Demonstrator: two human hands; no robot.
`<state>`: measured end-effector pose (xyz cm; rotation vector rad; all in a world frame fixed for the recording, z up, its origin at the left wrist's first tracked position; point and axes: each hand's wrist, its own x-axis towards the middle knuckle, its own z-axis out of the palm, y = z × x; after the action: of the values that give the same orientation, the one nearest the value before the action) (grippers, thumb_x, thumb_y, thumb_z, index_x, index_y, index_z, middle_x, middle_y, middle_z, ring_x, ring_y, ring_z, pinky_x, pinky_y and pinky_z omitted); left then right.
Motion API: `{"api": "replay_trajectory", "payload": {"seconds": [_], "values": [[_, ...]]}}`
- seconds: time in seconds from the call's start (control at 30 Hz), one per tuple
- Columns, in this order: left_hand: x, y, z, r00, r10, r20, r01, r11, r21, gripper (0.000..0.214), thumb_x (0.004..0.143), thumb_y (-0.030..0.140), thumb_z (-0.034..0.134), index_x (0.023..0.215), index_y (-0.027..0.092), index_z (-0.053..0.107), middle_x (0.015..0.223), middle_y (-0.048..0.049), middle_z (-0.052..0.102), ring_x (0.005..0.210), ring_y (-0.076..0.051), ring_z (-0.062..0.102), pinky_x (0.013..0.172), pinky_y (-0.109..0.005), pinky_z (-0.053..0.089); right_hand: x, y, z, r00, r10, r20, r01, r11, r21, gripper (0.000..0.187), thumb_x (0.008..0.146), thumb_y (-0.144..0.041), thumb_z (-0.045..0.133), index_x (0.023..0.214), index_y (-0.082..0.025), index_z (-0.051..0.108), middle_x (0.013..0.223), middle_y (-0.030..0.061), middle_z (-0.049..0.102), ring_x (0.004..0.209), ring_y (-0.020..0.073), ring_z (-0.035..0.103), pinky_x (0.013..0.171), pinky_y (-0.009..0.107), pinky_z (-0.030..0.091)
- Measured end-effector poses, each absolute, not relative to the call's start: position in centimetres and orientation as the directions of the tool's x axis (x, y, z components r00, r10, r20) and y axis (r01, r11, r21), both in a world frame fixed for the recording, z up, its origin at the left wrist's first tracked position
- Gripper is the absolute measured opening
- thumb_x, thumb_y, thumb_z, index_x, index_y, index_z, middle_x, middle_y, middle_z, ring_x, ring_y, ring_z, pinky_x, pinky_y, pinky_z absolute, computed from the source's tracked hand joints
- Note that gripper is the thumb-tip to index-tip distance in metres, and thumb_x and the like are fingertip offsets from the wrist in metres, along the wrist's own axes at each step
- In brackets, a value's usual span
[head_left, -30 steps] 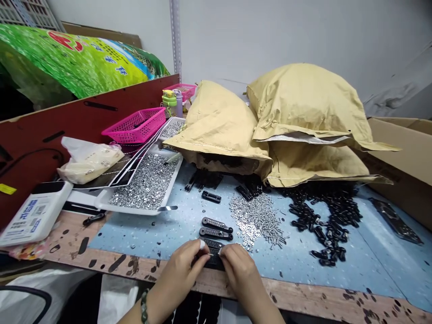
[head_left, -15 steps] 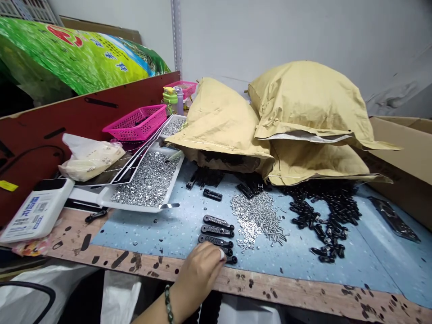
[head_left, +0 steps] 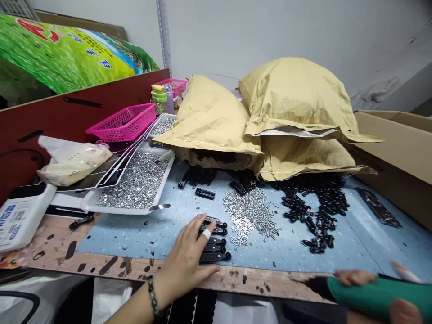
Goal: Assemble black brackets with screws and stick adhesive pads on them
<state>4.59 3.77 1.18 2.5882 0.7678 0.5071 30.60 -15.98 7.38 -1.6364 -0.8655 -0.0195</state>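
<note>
Our left hand (head_left: 185, 261) lies spread, its fingertips on a row of black plastic bars (head_left: 215, 246) on the blue mat (head_left: 135, 236) of the worktop (head_left: 135, 268), just beside loose silver screws (head_left: 251, 216); our right hand (head_left: 354, 277) closes around a green-handled tool (head_left: 371, 292) at the front edge.

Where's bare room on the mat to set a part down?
Free blue mat lies between the white metal tray of silver nuts and the wooden bench edge, left of the left hand. Another patch lies right of the black parts heap. Crowded: the middle, around the silver screws.
</note>
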Motion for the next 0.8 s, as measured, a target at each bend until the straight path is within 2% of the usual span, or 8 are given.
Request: {"api": "replay_trajectory", "payload": {"seconds": [0.03, 0.1, 0.17, 0.23, 0.37, 0.57, 0.73, 0.8], "values": [[4.5, 4.4, 1.1, 0.78, 0.595, 0.192, 0.468, -0.759, 0.453, 0.103, 0.073, 0.049, 0.072, 0.149, 0.023, 0.007, 0.154, -0.0167, 0.013, 0.138, -0.039, 0.017, 0.104, -0.061, 0.031, 29.4, -14.0, 8.2, 0.819, 0.419, 0.391, 0.367, 0.139, -0.92, 0.033, 0.091, -0.038, 0.035, 0.12, -0.044, 0.05, 0.084, 0.0084, 0.051, 0.078, 0.0254, 0.056, 0.076, 0.052, 0.047], [4.5, 5.5, 0.9, 0.791, 0.596, 0.142, 0.488, -0.753, 0.441, 0.115, 0.068, 0.055, 0.073, 0.149, 0.022, -0.001, 0.155, -0.0177, 0.007, 0.14, -0.04, 0.009, 0.107, -0.062, 0.025, 26.8, -9.7, 9.5, 0.823, 0.488, 0.291, 0.169, 0.279, -0.945, 0.02, 0.084, -0.033, 0.052, 0.104, -0.033, 0.055, 0.083, 0.0057, 0.054, 0.071, 0.0225, 0.055, 0.072, 0.051, 0.048], [4.8, 6.2, 0.6, 0.814, 0.569, 0.12, 0.47, -0.765, 0.441, 0.113, 0.07, 0.055, 0.072, 0.149, 0.02, -0.001, 0.154, -0.0177, 0.014, 0.14, -0.037, 0.01, 0.109, -0.059, 0.023, 24.6, -5.6, 10.3, 0.751, 0.528, 0.396, 0.179, 0.415, -0.892, 0.021, 0.08, -0.027, 0.056, 0.1, -0.028, 0.05, 0.07, -0.0008, 0.052, 0.062, 0.0178, 0.052, 0.068, 0.045, 0.048], [5.0, 6.4, 0.3, 0.82, 0.559, 0.125, 0.453, -0.765, 0.458, 0.108, 0.072, 0.053, 0.071, 0.149, 0.02, 0.003, 0.152, -0.0168, 0.021, 0.14, -0.035, 0.013, 0.11, -0.056, 0.023, 23.0, -2.4, 10.4, 0.699, 0.546, 0.463, 0.191, 0.481, -0.856, 0.023, 0.08, -0.021, 0.057, 0.1, -0.026, 0.047, 0.061, -0.006, 0.046, 0.054, 0.0134, 0.048, 0.063, 0.037, 0.047], [5.0, 6.1, -0.3, 0.804, 0.58, 0.134, 0.452, -0.741, 0.496, 0.097, 0.073, 0.045, 0.071, 0.148, 0.018, 0.015, 0.15, -0.0164, 0.027, 0.139, -0.033, 0.018, 0.11, -0.054, 0.028, 21.7, 1.1, 9.2, 0.613, 0.629, 0.477, 0.159, 0.494, -0.855, 0.014, 0.085, -0.021, 0.053, 0.098, -0.023, 0.047, 0.058, -0.0078, 0.043, 0.049, 0.0109, 0.046, 0.058, 0.031, 0.045], [4.8, 6.0, -0.5, 0.811, 0.576, 0.104, 0.451, -0.728, 0.516, 0.089, 0.078, 0.045, 0.067, 0.147, 0.017, 0.018, 0.15, -0.0154, 0.028, 0.139, -0.033, 0.02, 0.11, -0.053, 0.029, 21.4, 2.3, 7.7, 0.512, 0.708, 0.486, 0.051, 0.54, -0.84, 0.01, 0.087, -0.022, 0.052, 0.097, -0.023, 0.05, 0.056, -0.0077, 0.045, 0.047, 0.0097, 0.045, 0.051, 0.027, 0.042], [4.8, 6.0, -0.6, 0.811, 0.576, 0.103, 0.448, -0.725, 0.523, 0.088, 0.079, 0.046, 0.066, 0.147, 0.017, 0.018, 0.15, -0.0153, 0.027, 0.139, -0.034, 0.02, 0.111, -0.053, 0.029, 21.4, 2.9, 7.2, 0.454, 0.781, 0.429, 0.002, 0.48, -0.877, 0.008, 0.088, -0.023, 0.053, 0.095, -0.023, 0.049, 0.056, -0.008, 0.046, 0.047, 0.009, 0.046, 0.05, 0.025, 0.04], [4.9, 5.9, -0.7, 0.808, 0.58, 0.105, 0.449, -0.721, 0.527, 0.087, 0.079, 0.046, 0.066, 0.146, 0.017, 0.019, 0.15, -0.0153, 0.027, 0.139, -0.033, 0.02, 0.111, -0.052, 0.029, 21.3, 3.2, 6.9, 0.41, 0.817, 0.406, 0.044, 0.427, -0.903, 0.008, 0.087, -0.025, 0.054, 0.092, -0.023, 0.048, 0.055, -0.0082, 0.045, 0.046, 0.0092, 0.046, 0.047, 0.024, 0.039]]}}
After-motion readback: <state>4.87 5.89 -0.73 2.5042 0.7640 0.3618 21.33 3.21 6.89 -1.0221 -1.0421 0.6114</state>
